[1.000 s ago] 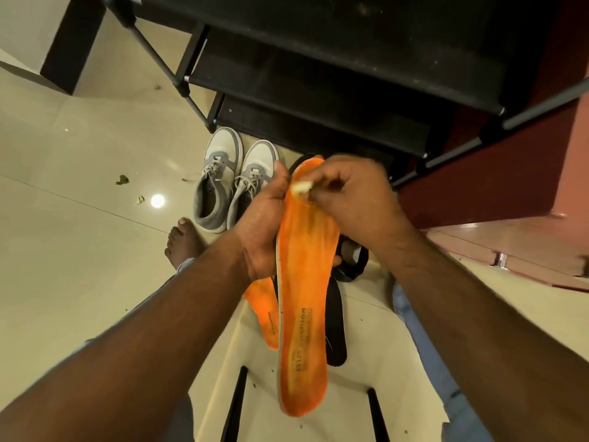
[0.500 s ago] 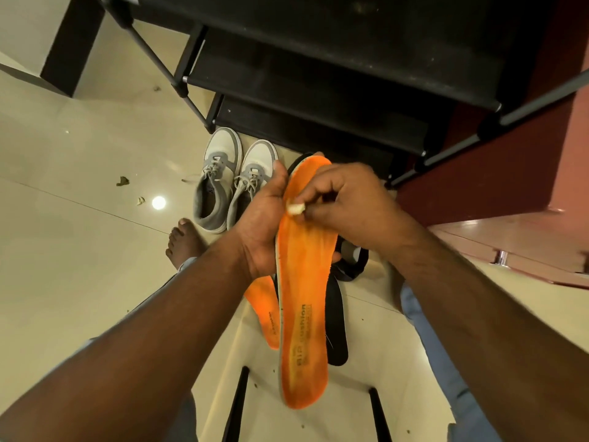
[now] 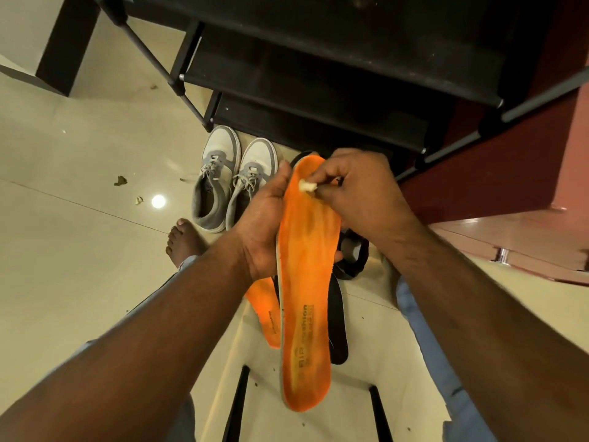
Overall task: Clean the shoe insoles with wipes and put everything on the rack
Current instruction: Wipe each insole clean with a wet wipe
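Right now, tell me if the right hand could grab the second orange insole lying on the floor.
Probably not directly: the right hand pinches a crumpled white wipe, and the held orange insole covers part of the second orange insole below.

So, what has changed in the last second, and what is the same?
The right hand, pinching the small wipe, slid it down the orange insole from the toe tip, then partly back up. The left hand keeps holding the insole upright. The grey sneakers and rack did not move.
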A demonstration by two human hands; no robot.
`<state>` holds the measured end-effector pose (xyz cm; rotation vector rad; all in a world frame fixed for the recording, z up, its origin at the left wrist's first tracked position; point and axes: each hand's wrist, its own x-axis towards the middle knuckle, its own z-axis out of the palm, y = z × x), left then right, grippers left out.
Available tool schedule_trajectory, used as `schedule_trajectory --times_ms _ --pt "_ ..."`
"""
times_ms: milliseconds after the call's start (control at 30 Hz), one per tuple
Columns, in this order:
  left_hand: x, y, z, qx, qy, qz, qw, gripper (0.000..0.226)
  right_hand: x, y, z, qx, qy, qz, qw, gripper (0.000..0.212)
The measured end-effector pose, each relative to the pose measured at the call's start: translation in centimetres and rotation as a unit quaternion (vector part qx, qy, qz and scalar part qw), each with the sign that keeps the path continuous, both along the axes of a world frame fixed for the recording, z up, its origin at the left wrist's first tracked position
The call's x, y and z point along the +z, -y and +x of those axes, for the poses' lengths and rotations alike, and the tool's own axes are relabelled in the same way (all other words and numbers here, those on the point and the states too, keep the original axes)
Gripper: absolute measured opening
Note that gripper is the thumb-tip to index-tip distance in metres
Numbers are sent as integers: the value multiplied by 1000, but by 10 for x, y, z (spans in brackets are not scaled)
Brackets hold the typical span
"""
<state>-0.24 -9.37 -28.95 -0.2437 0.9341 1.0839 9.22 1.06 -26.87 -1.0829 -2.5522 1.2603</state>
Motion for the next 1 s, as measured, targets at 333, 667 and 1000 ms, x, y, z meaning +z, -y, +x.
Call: schedule_trajectory --times_ms 333,667,1000 --pt "4 -3 0 8 9 12 1000 71 -1 -12 3 5 2 21 1000 12" --pt "-2 2 -3 -3 -17 6 1000 66 1 -8 2 70 59 28 995 13" --pt "0 3 -9 -17 1 -4 1000 68 -2 -9 2 59 92 71 991 15"
